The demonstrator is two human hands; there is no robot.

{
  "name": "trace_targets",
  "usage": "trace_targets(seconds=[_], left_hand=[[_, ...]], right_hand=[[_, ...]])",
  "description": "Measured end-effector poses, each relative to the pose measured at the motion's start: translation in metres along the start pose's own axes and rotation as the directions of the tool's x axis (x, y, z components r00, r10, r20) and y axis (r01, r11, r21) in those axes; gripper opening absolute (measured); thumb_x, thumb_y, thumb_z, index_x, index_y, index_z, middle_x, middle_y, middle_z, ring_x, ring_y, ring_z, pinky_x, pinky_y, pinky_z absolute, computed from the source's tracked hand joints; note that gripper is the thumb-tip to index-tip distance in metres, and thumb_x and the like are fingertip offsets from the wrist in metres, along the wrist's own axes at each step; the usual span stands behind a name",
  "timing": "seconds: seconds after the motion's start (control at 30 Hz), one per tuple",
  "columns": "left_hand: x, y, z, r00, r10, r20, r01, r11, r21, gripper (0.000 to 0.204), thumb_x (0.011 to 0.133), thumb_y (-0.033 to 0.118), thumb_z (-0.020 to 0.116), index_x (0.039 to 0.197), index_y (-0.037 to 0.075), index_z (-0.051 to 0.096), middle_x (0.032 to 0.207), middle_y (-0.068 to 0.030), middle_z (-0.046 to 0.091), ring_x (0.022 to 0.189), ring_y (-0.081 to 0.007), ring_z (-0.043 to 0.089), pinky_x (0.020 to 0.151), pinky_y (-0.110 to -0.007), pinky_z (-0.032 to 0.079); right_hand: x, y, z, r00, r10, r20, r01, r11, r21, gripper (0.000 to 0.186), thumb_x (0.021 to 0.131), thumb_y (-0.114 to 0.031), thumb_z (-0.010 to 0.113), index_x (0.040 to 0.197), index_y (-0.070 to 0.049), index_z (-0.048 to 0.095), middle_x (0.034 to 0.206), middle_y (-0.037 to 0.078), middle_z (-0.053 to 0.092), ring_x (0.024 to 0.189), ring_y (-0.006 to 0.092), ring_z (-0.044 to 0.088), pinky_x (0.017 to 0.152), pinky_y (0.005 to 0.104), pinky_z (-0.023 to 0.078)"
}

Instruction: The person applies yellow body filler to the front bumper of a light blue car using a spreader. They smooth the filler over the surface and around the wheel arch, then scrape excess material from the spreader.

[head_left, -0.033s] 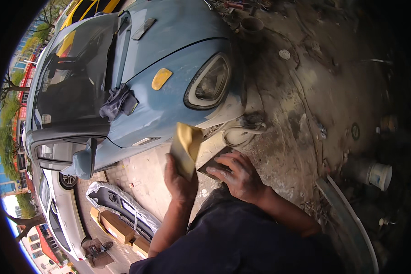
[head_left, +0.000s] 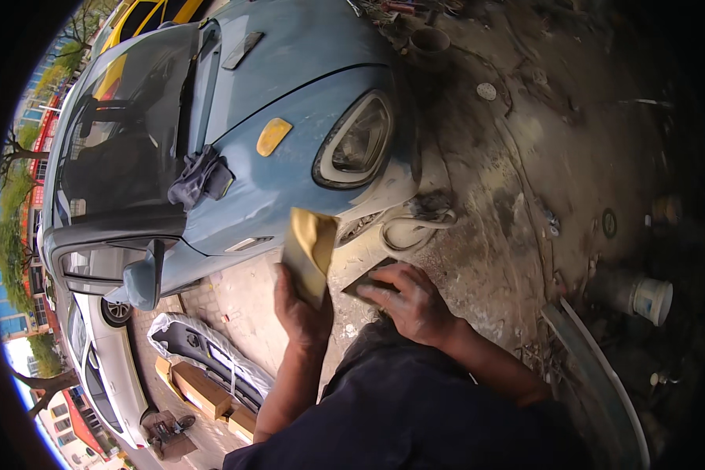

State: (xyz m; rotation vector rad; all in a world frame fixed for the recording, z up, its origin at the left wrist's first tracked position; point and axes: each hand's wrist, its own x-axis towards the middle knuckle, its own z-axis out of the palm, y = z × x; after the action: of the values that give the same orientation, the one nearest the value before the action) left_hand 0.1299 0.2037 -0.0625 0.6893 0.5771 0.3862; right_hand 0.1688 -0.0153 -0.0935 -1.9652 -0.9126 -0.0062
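Observation:
My left hand (head_left: 302, 315) grips a flat putty board (head_left: 298, 254), held upright beside the blue car's front. Soft yellow putty (head_left: 321, 233) lies smeared over the board's upper part. In my right hand (head_left: 417, 307), just right of the board, is a dark, flat putty spreader (head_left: 360, 287), its edge pointing toward the board with a gap between. Fingers cover part of the spreader. Beyond both hands is the car's blue fender (head_left: 266, 180), with a rounded yellow piece (head_left: 273, 136) on it near the headlight (head_left: 359, 142).
A dark crumpled cloth (head_left: 202, 178) lies on the fender by the windscreen. A side mirror (head_left: 142, 280) juts out at left. Below it are a plastic-wrapped bumper (head_left: 211, 356) and cardboard boxes (head_left: 200, 388). A hose (head_left: 395, 235) curls under the car's nose; a white bucket (head_left: 652, 301) lies at right.
My left hand and the putty board have shifted slightly left. My right hand with the spreader has stayed almost in place, and the view has moved a little.

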Motion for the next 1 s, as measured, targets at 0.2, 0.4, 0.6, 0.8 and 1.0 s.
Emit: trace_targets(seconds=[0.2, 0.4, 0.6, 0.8, 1.0], left_hand=[[0.061, 0.022, -0.010, 0.984, 0.154, 0.086, -0.158, 0.987, 0.040, 0.043, 0.116, 0.042, 0.060, 0.139, 0.006, 0.067, 0.133, -0.0102, 0.074, 0.121, -0.0290, 0.072, 0.106, -0.046, 0.058], [0.146, 0.034, -0.025, 0.960, 0.125, 0.252, -0.183, 0.958, 0.220, 0.045, 0.118, 0.046, 0.054, 0.139, 0.008, 0.066, 0.125, -0.0091, 0.075, 0.107, -0.0282, 0.075, 0.090, -0.045, 0.061], [0.266, 0.045, -0.048, 0.922, 0.085, 0.377, -0.206, 0.934, 0.292, 0.049, 0.117, 0.045, 0.056, 0.144, 0.006, 0.065, 0.135, -0.0116, 0.073, 0.121, -0.0311, 0.074, 0.098, -0.049, 0.062], [0.348, 0.048, -0.062, 0.903, 0.057, 0.426, -0.182, 0.949, 0.257, 0.051, 0.117, 0.044, 0.056, 0.146, 0.003, 0.065, 0.134, -0.0118, 0.074, 0.123, -0.0291, 0.074, 0.103, -0.046, 0.061], [0.363, 0.040, -0.074, 0.820, 0.055, 0.570, -0.161, 0.977, 0.138, 0.056, 0.117, 0.044, 0.057, 0.149, -0.001, 0.062, 0.139, -0.0138, 0.073, 0.122, -0.0314, 0.073, 0.108, -0.049, 0.059]], right_hand=[[-0.023, 0.108, 0.003, 0.559, 0.794, 0.240, -0.564, 0.152, 0.812, 0.035, 0.115, -0.016, 0.055, 0.146, -0.004, 0.068, 0.131, 0.007, 0.075, 0.121, 0.0185, 0.071, 0.102, 0.0360, 0.058], [-0.013, 0.220, 0.023, 0.600, 0.766, 0.232, -0.276, -0.074, 0.958, 0.038, 0.108, -0.012, 0.058, 0.142, -0.001, 0.067, 0.125, 0.008, 0.076, 0.113, 0.0193, 0.074, 0.095, 0.0357, 0.060], [0.008, 0.304, 0.064, 0.622, 0.777, 0.097, -0.618, 0.412, 0.670, 0.038, 0.107, -0.006, 0.062, 0.144, 0.000, 0.066, 0.125, 0.010, 0.075, 0.116, 0.0184, 0.070, 0.102, 0.0358, 0.054], [0.045, 0.368, 0.104, 0.865, 0.438, -0.244, -0.438, 0.897, 0.060, 0.040, 0.106, -0.003, 0.056, 0.143, -0.009, 0.070, 0.127, 0.021, 0.074, 0.115, 0.0412, 0.073, 0.102, 0.0432, 0.057], [0.070, 0.405, 0.129, 0.873, 0.416, -0.254, -0.450, 0.889, -0.087, 0.045, 0.104, -0.001, 0.058, 0.144, -0.018, 0.071, 0.134, 0.018, 0.071, 0.119, 0.0439, 0.069, 0.100, 0.0487, 0.059]])
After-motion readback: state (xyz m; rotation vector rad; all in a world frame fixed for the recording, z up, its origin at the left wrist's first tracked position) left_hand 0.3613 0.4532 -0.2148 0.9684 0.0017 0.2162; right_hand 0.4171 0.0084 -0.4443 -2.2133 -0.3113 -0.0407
